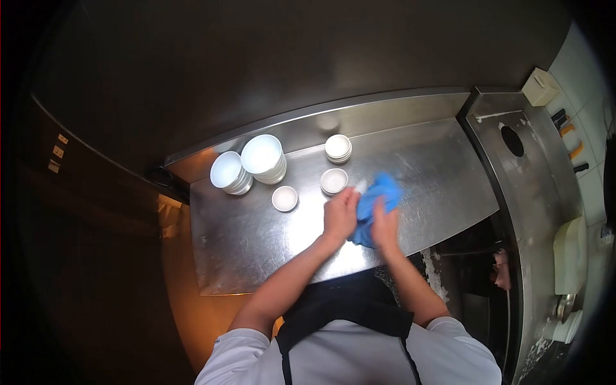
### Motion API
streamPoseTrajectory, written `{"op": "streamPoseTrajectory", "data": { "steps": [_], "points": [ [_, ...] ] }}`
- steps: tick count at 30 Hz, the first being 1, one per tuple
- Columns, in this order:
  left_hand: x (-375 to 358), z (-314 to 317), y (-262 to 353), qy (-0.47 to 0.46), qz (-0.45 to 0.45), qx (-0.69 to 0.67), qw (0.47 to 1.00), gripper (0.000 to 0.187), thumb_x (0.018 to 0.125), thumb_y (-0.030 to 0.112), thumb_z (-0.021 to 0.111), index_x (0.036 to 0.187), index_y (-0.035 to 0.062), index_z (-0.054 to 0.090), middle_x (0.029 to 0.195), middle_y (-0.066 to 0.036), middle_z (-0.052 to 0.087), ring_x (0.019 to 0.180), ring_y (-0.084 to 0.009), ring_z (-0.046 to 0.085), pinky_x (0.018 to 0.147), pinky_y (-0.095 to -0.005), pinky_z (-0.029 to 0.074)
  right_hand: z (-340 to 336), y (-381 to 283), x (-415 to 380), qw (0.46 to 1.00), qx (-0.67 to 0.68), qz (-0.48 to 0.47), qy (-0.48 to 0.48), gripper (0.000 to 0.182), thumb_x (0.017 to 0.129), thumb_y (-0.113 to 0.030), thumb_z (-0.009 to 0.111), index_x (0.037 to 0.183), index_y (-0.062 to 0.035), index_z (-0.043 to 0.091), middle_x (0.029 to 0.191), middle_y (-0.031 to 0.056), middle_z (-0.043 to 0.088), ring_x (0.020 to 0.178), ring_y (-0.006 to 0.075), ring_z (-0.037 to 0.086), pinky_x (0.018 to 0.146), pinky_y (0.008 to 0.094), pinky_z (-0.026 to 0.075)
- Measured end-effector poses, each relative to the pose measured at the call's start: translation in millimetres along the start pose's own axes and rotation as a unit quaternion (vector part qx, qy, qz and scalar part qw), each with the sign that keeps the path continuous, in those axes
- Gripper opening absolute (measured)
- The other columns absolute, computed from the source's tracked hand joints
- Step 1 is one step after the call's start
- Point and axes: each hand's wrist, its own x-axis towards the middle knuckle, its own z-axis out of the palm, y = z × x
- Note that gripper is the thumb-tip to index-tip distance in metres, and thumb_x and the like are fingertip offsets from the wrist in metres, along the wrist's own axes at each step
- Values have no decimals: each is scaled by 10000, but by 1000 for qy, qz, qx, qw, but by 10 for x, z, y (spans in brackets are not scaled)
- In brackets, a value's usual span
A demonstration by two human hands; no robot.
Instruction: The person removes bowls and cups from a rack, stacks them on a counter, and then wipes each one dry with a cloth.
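Note:
A bright blue cloth [380, 197], blurred by motion, is bunched up above the steel counter. My right hand [385, 226] is closed on it. Close by on the left, my left hand [340, 213] is closed with a small white piece [361, 187] at its fingertips, against the cloth; its kind is too blurred to tell. Just beyond my left hand is a small white bowl [334, 180], apparently stacked. Behind it stands another short stack of small white bowls [338, 147]. A single small white bowl [285, 199] sits further left.
Two taller stacks of larger white bowls, one left [227, 171] and one right [264, 155], stand near the back left of the steel counter [247, 247]. A raised ledge runs behind. At right are a steel surface with a round hole [512, 141] and knives [564, 128] on the tiled wall.

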Motion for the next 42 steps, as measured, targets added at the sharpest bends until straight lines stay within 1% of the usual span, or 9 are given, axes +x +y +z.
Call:
{"op": "streamPoseTrajectory", "data": {
  "steps": [1, 7, 13, 19, 20, 24, 27, 37, 42],
  "points": [
    [-101, 152, -189, 17, 46, -34, 998, 226, 947, 177, 584, 1074, 13, 672, 873, -158, 716, 792, -191, 686, 708, -342, 516, 254, 51, -62, 971, -132, -198, 35, 489, 1022, -338, 489, 1314, 53, 510, 1275, 180, 591, 1197, 248, 548, 1042, 366, 388],
    [-354, -124, -73, -33, 10, -132, 991, 222, 979, 137, 555, 1120, -9, 645, 951, -147, 715, 868, -181, 680, 767, -306, 517, 102, -110, 77, 992, 41, 80, -84, 434, 1030, -320, 488, 1233, 57, 557, 1180, 152, 632, 1086, 216, 595, 959, 347, 444],
    [-73, -434, -244, -120, -148, -569, 800, 393, 1050, 277, 445, 1353, 28, 473, 1230, -93, 597, 1077, -170, 584, 934, -325, 474, 128, -94, 100, 992, 39, 5, -119, 277, 979, -254, 610, 1009, 19, 640, 903, 55, 676, 807, 142, 626, 702, 305, 504],
    [-142, -286, -151, -11, -95, -482, 871, 450, 1040, 279, 468, 1431, 64, 408, 1367, -109, 477, 1263, -177, 442, 1042, -354, 386, 331, -204, -123, 984, -129, -36, -120, 222, 893, -150, 682, 1000, 41, 645, 934, 193, 693, 827, 249, 669, 746, 360, 513],
    [-130, -409, -2, -30, -179, -481, 858, 440, 1032, 277, 463, 1406, 47, 424, 1311, -131, 532, 1220, -208, 498, 1052, -379, 395, 328, -136, -118, 953, -181, -179, -162, 218, 868, -118, 684, 1008, 44, 644, 962, 232, 683, 851, 274, 675, 766, 365, 512],
    [-2, -503, -342, -74, -259, -678, 684, 484, 1025, 398, 400, 1315, 22, 494, 1209, -187, 612, 1166, -290, 573, 1056, -441, 410, 125, -221, -69, 988, -108, -24, -110, 226, 862, -114, 686, 1035, 25, 644, 967, 180, 695, 890, 237, 667, 780, 364, 516],
    [-34, -490, -394, -152, -249, -657, 695, 498, 1020, 423, 391, 1311, 36, 508, 1234, -182, 604, 1206, -285, 557, 1058, -456, 406, 160, -180, 107, 982, 147, 10, 114, 268, 870, -141, 694, 1081, 11, 626, 970, 156, 701, 867, 213, 665, 741, 357, 522],
    [-53, -406, -307, -125, -188, -352, 909, 415, 1040, 333, 413, 1220, -4, 573, 1155, -140, 623, 1074, -197, 595, 961, -333, 462, 135, 173, -220, 787, -418, -361, -275, 641, 797, -81, 670, 1374, 65, 432, 1410, 219, 477, 1357, 342, 424, 1156, 587, 179],
    [-99, -389, -332, -64, -57, -218, 972, 401, 1036, 316, 409, 1242, 8, 563, 1150, -139, 618, 1079, -193, 589, 953, -332, 464, 356, 112, -368, 950, -119, -36, -285, 590, 817, -35, 621, 1381, 18, 455, 1404, 231, 475, 1359, 354, 416, 1150, 562, 224]
  ]
}}
